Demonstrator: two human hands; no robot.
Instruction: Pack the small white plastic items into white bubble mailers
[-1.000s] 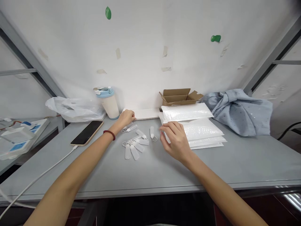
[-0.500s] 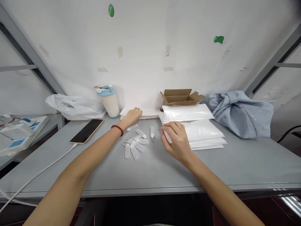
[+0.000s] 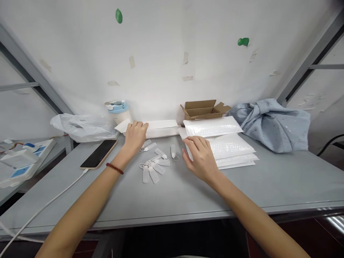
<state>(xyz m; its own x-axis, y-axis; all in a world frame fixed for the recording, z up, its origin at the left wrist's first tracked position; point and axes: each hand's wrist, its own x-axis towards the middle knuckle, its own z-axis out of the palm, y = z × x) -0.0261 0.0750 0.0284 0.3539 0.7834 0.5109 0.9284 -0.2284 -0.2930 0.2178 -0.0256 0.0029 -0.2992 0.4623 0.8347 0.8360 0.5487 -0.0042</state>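
Note:
My left hand (image 3: pixel 136 135) is closed on a flat white card piece (image 3: pixel 160 124), perhaps a folded box, at the back of the table. The piece lies over another white one along the wall, and its left end sticks out beyond my fingers. My right hand (image 3: pixel 201 157) hovers by the left edge of a stack of white bubble mailers (image 3: pixel 232 146), thumb apart from the loosely bent fingers, nothing visible between them. Between my hands lie several small clear plastic squeeze bottles (image 3: pixel 153 174) with looped cap straps; one bottle (image 3: pixel 173 150) stands apart from the cluster.
A phone (image 3: pixel 99 154) on a white cable lies left, beside a plastic bag (image 3: pixel 83 127). A blue-lidded cup (image 3: pixel 119 114) is behind my left hand. An open cardboard box (image 3: pixel 202 109) and a light blue cloth bundle (image 3: pixel 271 125) stand at the back right.
My left hand has moved left and toward me, drawing the white card piece along and partly over the phone side of the cup. My right hand has barely moved.

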